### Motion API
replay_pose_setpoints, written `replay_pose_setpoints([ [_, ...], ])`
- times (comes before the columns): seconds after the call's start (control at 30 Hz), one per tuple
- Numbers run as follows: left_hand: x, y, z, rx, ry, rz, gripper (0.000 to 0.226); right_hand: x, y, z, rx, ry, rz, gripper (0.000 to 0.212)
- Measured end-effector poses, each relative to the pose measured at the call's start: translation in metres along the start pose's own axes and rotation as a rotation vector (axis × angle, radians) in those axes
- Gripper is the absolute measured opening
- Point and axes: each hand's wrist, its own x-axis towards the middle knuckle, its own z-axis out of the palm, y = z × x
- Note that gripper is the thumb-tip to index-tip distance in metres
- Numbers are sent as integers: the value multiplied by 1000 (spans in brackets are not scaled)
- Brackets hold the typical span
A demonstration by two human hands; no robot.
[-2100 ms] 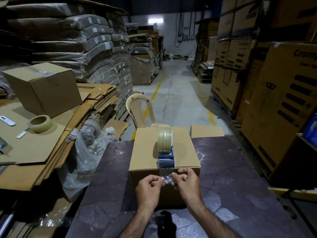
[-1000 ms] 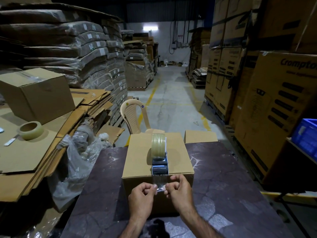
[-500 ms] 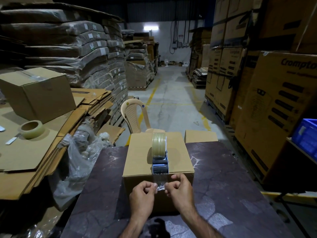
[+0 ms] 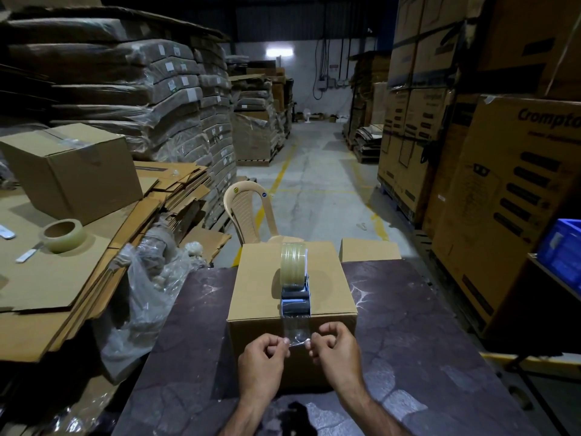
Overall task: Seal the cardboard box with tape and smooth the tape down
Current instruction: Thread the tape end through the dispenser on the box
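A closed cardboard box (image 4: 257, 287) stands on a dark table (image 4: 415, 357) in front of me. A tape dispenser (image 4: 295, 295) with a clear roll rests on the box top, near its front edge. A strip of clear tape (image 4: 295, 330) runs from the dispenser down over that edge onto the front face. My left hand (image 4: 261, 363) and my right hand (image 4: 336, 354) each pinch a bottom corner of the strip, against the front face.
To the left lie flattened cartons with a spare tape roll (image 4: 63, 235) and another taped box (image 4: 69, 171). A plastic bag (image 4: 147, 297) hangs by the table's left side. A plastic chair (image 4: 245, 215) and a small box (image 4: 367, 250) stand behind the table. A blue crate (image 4: 562, 250) is at the right.
The strip pulled from the dispenser has grown slightly longer, and both hands have moved a little lower on the box's front face. The dispenser has not moved.
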Motion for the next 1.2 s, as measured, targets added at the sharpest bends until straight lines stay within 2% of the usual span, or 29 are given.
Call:
replay_pose_setpoints([
  [0.1, -2, -1, -2, 20, 9, -28, 29, -2, 1, -5, -18, 59, 7, 5],
  [0.27, -2, 3, -8, 19, 69, -80, 33, 2, -9, -16, -54, 188, -93, 16],
  [0.53, 5, -1, -22, -13, 160, -124, 38, 16, -37, -26, -64, 167, -217, 13],
  [0.63, 8, 2, -28, -12, 230, -58, 35, 20, -43, -26, -46, 115, -228, 12],
  [0.73, 9, 11, -30, -6, 288, 82, 23, 23, -48, -22, -47, 77, -242, 14],
  [0.83, 14, 18, -27, 7, 244, 205, 5, 27, -49, -15, -60, 65, -228, 16],
  [1.0, 22, 19, -15, 121, 62, 225, 31, 36, -45, -7, -156, 79, -205, 13],
  [1.2, 24, 29, -11, 136, 60, 221, 36, 40, -44, -5, -291, 0, -169, 18],
])
